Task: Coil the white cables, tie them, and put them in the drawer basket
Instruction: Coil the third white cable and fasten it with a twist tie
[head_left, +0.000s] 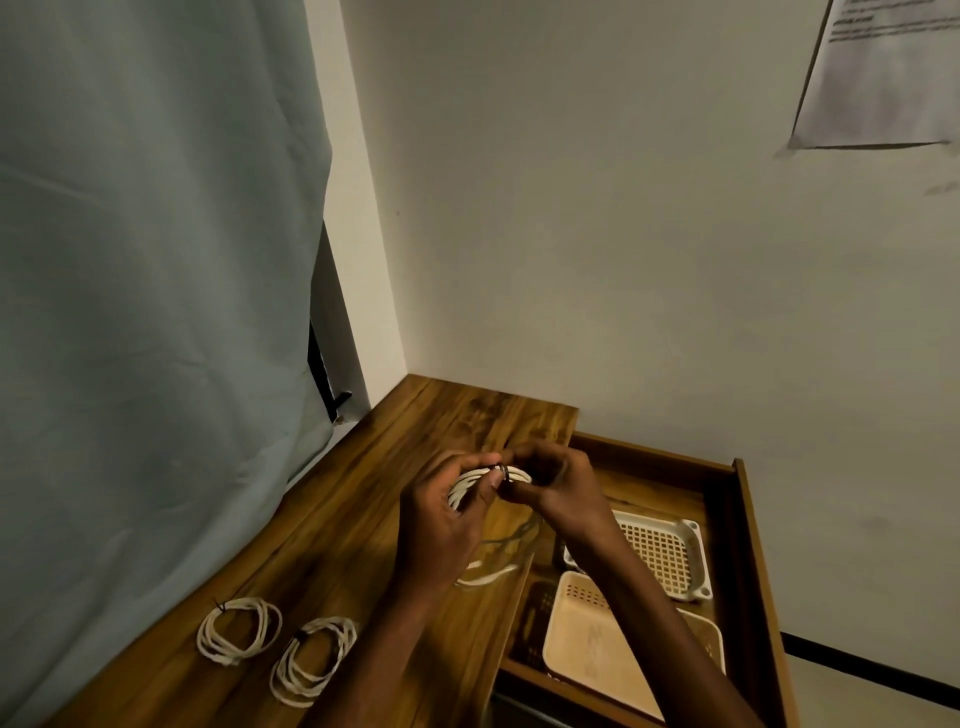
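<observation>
We note the left hand gripping a white cable coil, the right hand pinching a dark tie between both hands' fingertips.

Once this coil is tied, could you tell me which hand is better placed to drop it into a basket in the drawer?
Probably the right hand: the open drawer and its baskets lie on its side, just below it. The left hand grips the coil over the desk and would have to cross.

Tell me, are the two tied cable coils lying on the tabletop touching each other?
Apart. The head view shows bare wood between the left coil and the right coil on the tabletop.
</observation>
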